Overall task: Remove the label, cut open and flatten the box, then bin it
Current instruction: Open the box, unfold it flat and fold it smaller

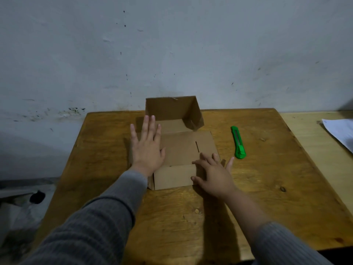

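Note:
A brown cardboard box [181, 148] lies partly flattened on the wooden table [267, 188]. Its near panels lie flat, while the far wall and a right side flap stand upright against the wall. My left hand [147, 148] presses flat, fingers spread, on the box's left side. My right hand [214, 171] rests palm down with fingers apart on the box's near right corner. A green utility knife [238, 142] lies on the table to the right of the box, apart from both hands. No label is visible.
A pale scuffed wall [172, 54] rises right behind the table. A lighter table [315, 146] adjoins on the right, with white paper [340, 134] at its edge. Light plastic and dark clutter [23, 203] sit on the floor at the left.

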Available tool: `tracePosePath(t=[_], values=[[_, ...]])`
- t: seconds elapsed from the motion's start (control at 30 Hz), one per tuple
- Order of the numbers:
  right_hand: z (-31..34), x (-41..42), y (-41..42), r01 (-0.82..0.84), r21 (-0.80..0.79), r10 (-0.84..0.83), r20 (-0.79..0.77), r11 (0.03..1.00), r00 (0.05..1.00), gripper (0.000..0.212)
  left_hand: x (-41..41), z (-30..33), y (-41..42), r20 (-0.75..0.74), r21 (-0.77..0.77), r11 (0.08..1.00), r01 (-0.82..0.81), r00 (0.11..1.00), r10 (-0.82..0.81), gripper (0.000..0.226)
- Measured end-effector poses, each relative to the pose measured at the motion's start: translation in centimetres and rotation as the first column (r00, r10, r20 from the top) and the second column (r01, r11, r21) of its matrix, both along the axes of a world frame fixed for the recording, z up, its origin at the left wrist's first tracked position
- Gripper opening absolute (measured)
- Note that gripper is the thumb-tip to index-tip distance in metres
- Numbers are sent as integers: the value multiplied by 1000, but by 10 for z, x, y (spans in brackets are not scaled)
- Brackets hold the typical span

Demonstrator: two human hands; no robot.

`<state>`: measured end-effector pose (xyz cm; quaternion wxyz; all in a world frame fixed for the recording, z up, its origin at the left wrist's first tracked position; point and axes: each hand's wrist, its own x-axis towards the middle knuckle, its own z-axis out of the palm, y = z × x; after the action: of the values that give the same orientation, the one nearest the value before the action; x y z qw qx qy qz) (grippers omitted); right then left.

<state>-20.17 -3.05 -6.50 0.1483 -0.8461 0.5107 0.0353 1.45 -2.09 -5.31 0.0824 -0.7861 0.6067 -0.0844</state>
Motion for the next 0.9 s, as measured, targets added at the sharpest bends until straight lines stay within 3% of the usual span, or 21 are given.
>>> tracePosePath(t=[0.07,0.17,0.3,0.43,0.53,0.63,0.7,0.77,0.9], values=[[6,3,1,17,-17,-16,67,1000,998,49,1,1,11,-63,-24,996,87,994,-89,68],[11,2,7,49,-70,-40,125,996,991,42,10,3,22,-281,2,976,217,937,-208,56],[14,-3,22,100,-94,-75,236,991,969,24,13,10,29,-573,206,957,202,818,-49,58],[25,-1,37,201,27,-197,371,979,908,42,9,10,38,-472,312,924,223,880,-54,70],[22,0,40,145,5,-142,222,989,965,36,2,3,53,-388,372,908,193,921,-37,86],[17,-3,43,25,134,-17,-59,991,998,75,-2,-6,70,-357,390,903,177,934,-28,100],[10,-5,50,-2,149,29,-176,989,984,88,-1,-11,81,-362,373,908,189,931,-45,105],[2,-8,62,-4,149,35,-211,989,977,92,0,-15,92,-376,350,913,208,924,-66,108],[-6,-18,89,43,101,-33,-99,994,995,91,0,-22,119,-398,284,925,254,909,-128,109]])
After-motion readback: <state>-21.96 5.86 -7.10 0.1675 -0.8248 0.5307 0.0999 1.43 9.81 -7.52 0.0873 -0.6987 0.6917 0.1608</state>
